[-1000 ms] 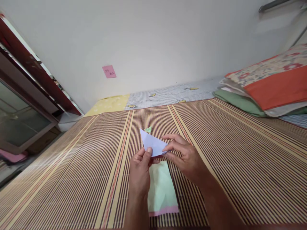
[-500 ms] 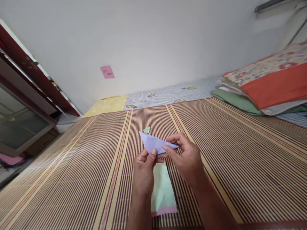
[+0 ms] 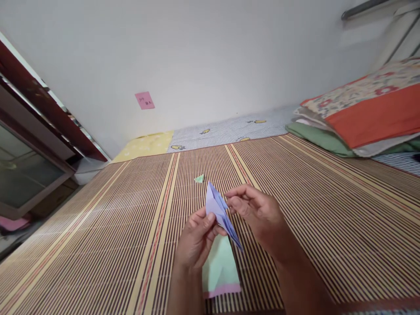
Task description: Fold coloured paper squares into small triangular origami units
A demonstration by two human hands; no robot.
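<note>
A folded lavender paper (image 3: 215,207) is pinched between the thumb and fingers of my left hand (image 3: 197,236). It slants from upper left to lower right, and its layers show along the right side. My right hand (image 3: 254,212) is just right of the paper, thumb and fingers curled close together near its upper edge; whether the fingertips touch it is hard to tell. Below my left hand, a pale green sheet (image 3: 222,267) with a pink lower edge lies on the striped mat (image 3: 131,245). Beyond the paper lies a small green folded piece (image 3: 199,178).
Folded bedding with an orange and floral cover (image 3: 374,118) is stacked at the right. Patterned cloth (image 3: 223,130) runs along the white wall, where a pink note (image 3: 144,100) is stuck. A glass-fronted cabinet (image 3: 29,170) stands at the left.
The lavender paper has turned from nearly level to a steep slant, its right point now downward. My right hand has let go of that point and sits beside the upper part.
</note>
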